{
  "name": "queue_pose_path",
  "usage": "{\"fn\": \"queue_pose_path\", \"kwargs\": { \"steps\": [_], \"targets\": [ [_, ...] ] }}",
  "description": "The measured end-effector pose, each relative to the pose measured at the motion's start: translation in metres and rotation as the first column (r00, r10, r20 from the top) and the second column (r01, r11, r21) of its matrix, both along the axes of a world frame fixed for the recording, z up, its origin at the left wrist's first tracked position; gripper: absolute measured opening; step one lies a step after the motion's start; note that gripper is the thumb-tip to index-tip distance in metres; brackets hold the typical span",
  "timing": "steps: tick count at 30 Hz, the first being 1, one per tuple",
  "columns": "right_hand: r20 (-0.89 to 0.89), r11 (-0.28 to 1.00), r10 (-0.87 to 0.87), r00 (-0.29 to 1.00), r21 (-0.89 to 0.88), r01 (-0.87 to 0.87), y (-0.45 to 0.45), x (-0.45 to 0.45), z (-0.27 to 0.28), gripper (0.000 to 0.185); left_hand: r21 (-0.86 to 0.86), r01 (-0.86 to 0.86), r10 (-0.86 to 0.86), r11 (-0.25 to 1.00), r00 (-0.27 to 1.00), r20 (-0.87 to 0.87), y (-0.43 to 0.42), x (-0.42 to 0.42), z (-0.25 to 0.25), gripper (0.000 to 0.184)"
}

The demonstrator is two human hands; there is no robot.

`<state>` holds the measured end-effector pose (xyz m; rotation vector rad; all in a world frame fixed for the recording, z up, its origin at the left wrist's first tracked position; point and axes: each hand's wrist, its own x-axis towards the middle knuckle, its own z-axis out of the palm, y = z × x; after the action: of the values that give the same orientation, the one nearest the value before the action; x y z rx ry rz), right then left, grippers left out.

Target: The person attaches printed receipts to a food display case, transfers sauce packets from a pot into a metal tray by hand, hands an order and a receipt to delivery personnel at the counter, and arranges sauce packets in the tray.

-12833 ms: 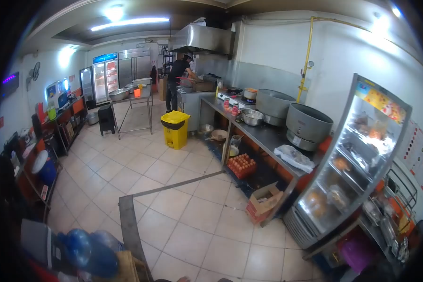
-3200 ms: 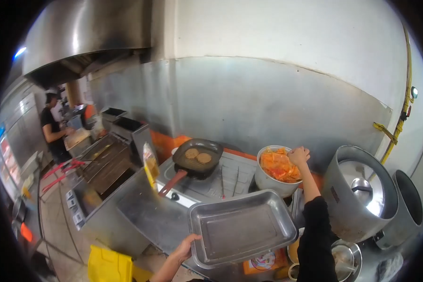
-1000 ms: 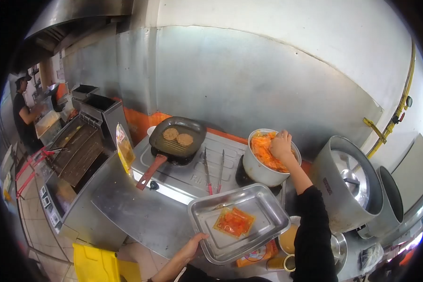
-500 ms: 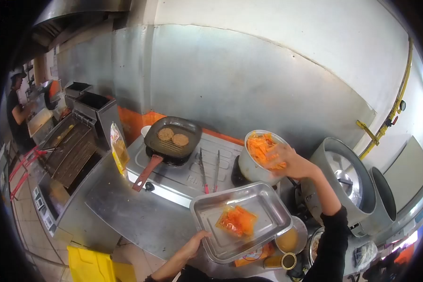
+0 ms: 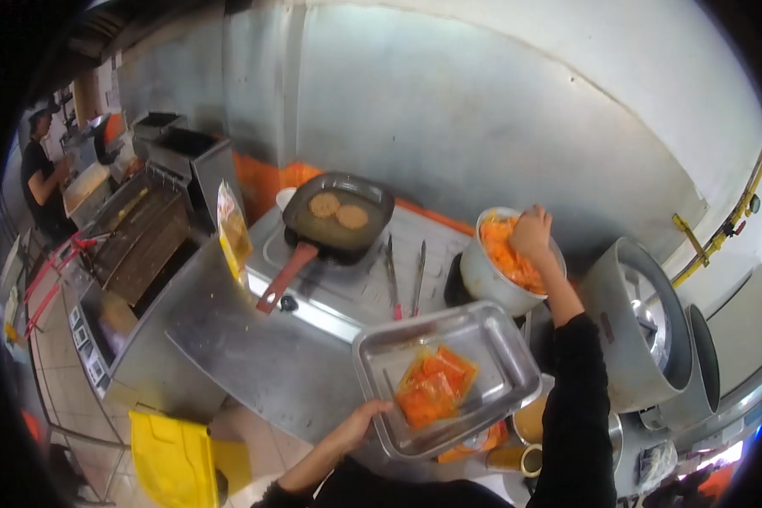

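Note:
My left hand (image 5: 357,425) grips the left edge of a metal tray (image 5: 504,351), which is held tilted over the counter. Clear packets with orange contents (image 5: 434,387) lie in the tray. My right hand (image 5: 532,234) is at the white pot (image 5: 481,273), its fingers closed at the orange packets (image 5: 504,245) inside; what exactly they pinch is hidden. Left of the pot, two round patties (image 5: 339,211) sit in a square black pan (image 5: 371,196) with a red handle. A pair of tongs (image 5: 404,279) lies between pan and pot.
Large grey pots (image 5: 605,326) stand at the right. A yellow bin (image 5: 173,466) is at the lower left. Beyond the fryer (image 5: 135,245), a person (image 5: 42,178) in dark clothes stands at the far left. A yellow package (image 5: 234,233) stands upright by the stove.
My right hand has moved from the pot's near rim back into the pot. More orange packets lie in the tray than a second ago. The view has shifted slightly.

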<state>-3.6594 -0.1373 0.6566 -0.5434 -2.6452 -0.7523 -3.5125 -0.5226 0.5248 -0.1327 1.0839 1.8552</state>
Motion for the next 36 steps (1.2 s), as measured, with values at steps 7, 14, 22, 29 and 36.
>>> {"fn": "queue_pose_path", "kwargs": {
  "steps": [7,14,22,29,36],
  "targets": [
    [-0.137,0.951,-0.003,0.991,-0.306,-0.039,0.017,0.019,0.015,0.016,0.043,0.064,-0.060,0.997,0.995,-0.074,-0.004,-0.004,0.001,0.032],
    [-0.185,0.907,0.087,0.979,-0.392,-0.155,0.003,0.039,0.010,0.014,0.039,0.081,-0.079,0.996,0.995,-0.066,-0.004,-0.008,0.008,0.033],
    [0.059,0.512,0.792,0.608,-0.607,-0.608,-0.130,0.144,-0.002,0.017,0.090,0.096,-0.084,0.991,0.988,-0.131,0.000,-0.008,-0.002,0.036],
    [0.122,0.519,0.732,0.670,-0.738,-0.432,-0.153,0.173,-0.037,0.012,0.125,0.147,-0.125,0.981,0.978,-0.168,0.004,-0.007,0.013,0.034],
    [-0.093,0.548,0.675,0.732,-0.600,-0.582,-0.119,0.173,0.039,0.009,0.051,0.091,-0.084,0.995,0.989,-0.124,0.003,-0.005,0.005,0.036]
  ]
}}
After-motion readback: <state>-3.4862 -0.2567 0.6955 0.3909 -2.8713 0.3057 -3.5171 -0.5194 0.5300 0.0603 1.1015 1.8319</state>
